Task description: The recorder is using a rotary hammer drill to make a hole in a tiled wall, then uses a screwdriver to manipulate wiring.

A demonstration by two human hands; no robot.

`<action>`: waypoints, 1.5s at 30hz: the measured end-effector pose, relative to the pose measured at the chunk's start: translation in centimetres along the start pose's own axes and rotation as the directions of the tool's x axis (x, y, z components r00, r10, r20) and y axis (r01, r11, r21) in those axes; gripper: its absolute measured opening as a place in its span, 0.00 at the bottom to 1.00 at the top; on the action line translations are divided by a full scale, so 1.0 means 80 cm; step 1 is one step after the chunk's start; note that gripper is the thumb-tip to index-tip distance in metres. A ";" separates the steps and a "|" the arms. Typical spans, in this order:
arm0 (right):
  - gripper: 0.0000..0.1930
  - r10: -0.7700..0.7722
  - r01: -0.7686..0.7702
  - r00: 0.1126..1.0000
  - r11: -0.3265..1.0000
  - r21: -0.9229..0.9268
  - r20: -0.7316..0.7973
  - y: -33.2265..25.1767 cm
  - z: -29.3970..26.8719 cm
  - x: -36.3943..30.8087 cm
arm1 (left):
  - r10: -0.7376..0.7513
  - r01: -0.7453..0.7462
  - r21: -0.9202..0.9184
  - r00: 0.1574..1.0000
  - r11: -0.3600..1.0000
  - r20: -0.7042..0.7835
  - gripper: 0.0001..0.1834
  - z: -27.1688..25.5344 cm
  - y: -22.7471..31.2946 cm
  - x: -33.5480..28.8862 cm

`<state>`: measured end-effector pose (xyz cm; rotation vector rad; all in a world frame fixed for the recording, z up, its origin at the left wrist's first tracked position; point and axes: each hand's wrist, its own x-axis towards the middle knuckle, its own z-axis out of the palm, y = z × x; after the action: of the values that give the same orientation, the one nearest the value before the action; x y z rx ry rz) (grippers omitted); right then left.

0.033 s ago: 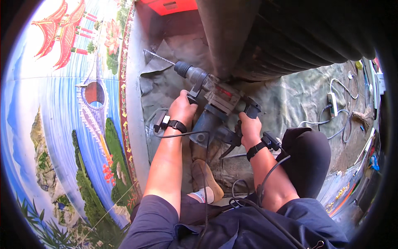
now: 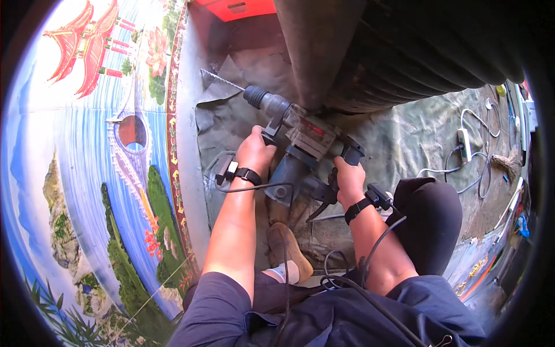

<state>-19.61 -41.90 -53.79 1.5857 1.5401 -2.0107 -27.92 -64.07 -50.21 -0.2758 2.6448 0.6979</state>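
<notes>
Drill, grey and blue, at the frame's centre, its long bit aimed upper left. Left hand grips the side handle, right hand the rear. Mural at left, white power strip right.

Around me the floor carries a wrinkled grey-green sheet, its far left edge ruffled into a loose flap. To my right, a white power strip lies near the sheet's edge with thin cables looping beside it; beyond, a brown, rough-looking piece rests on the floor, too indistinct for me to name
</notes>
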 end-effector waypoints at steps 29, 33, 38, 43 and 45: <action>0.12 -0.037 0.035 0.998 0.999 -0.041 -0.046 0.013 0.010 0.012 | 0.014 -0.014 0.002 1.000 1.000 0.027 0.21 -0.004 -0.007 0.012; 0.10 -0.015 0.013 0.999 0.999 -0.035 -0.041 0.012 0.014 0.010 | 0.009 -0.009 0.017 1.000 1.000 0.022 0.21 -0.006 -0.006 0.013; 0.14 0.009 -0.011 0.999 0.999 -0.050 -0.050 0.012 0.014 0.009 | 0.016 -0.016 0.020 0.999 1.000 0.032 0.21 -0.008 -0.009 0.014; 0.12 -0.046 0.044 0.998 0.998 -0.050 -0.046 0.012 0.021 0.014 | 0.026 -0.027 0.047 0.999 0.999 0.031 0.21 -0.008 -0.012 0.020; 0.12 -0.023 0.020 0.999 0.998 -0.060 -0.047 0.014 0.019 0.017 | 0.013 -0.015 0.068 0.999 0.998 0.040 0.21 -0.009 -0.011 0.020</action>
<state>-20.42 -42.99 -55.71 1.6132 1.6249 -1.9321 -29.35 -65.33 -50.63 -0.2222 2.6290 0.6099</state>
